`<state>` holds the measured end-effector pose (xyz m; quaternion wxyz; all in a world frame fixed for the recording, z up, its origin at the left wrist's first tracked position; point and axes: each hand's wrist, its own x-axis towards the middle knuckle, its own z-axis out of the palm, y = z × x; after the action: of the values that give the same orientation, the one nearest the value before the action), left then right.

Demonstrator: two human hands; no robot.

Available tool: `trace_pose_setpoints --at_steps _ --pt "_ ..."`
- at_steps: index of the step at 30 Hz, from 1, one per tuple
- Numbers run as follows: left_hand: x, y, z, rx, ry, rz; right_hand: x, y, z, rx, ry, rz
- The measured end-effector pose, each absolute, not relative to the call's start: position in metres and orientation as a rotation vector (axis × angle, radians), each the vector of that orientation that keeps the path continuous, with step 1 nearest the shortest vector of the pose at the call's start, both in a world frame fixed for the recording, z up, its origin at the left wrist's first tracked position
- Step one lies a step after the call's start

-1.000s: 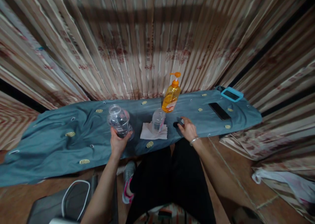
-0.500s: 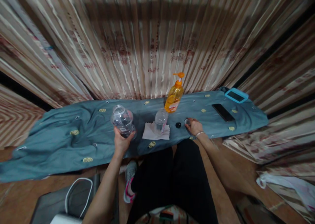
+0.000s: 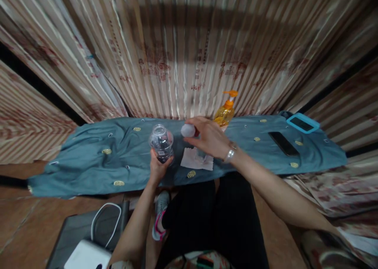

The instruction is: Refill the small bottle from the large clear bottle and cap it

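Observation:
My left hand [image 3: 160, 164] is wrapped round the lower part of a clear plastic bottle [image 3: 161, 140], which stands upright with its mouth uncovered. To the right of that mouth, my right hand [image 3: 208, 137] pinches a round whitish bottle cap [image 3: 188, 130] between thumb and fingers. Under the right hand lies a white napkin [image 3: 191, 161] with a second clear bottle [image 3: 201, 155] on it, mostly hidden by the hand. Behind my right hand stands a pump bottle [image 3: 225, 115] of yellow-orange liquid, its lower part covered.
A blue patterned cloth [image 3: 88, 168] covers the long table. On its right lie a black phone [image 3: 283, 143] and a blue-framed device [image 3: 302, 123]. Striped curtains [image 3: 183, 64] hang behind. Below left, a white box [image 3: 88, 256] with a cable sits on a dark surface.
My right hand has lifted the cap from the cloth and carried it left, close to the bottle in my left hand. The left hand keeps its hold. The view has shifted.

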<state>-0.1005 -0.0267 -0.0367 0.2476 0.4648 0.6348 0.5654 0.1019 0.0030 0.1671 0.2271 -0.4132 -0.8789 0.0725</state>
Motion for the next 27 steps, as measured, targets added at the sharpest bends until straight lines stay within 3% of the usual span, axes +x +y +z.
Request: trace_pose_setpoints --at_steps 10,27 --pt "-0.098 -0.028 -0.042 1.293 1.598 1.636 0.035 0.044 0.191 -0.975 -2.992 0.032" --pt "-0.099 -0.026 -0.045 1.282 1.588 1.634 -0.008 0.043 0.217 -0.698 -3.215 -0.143"
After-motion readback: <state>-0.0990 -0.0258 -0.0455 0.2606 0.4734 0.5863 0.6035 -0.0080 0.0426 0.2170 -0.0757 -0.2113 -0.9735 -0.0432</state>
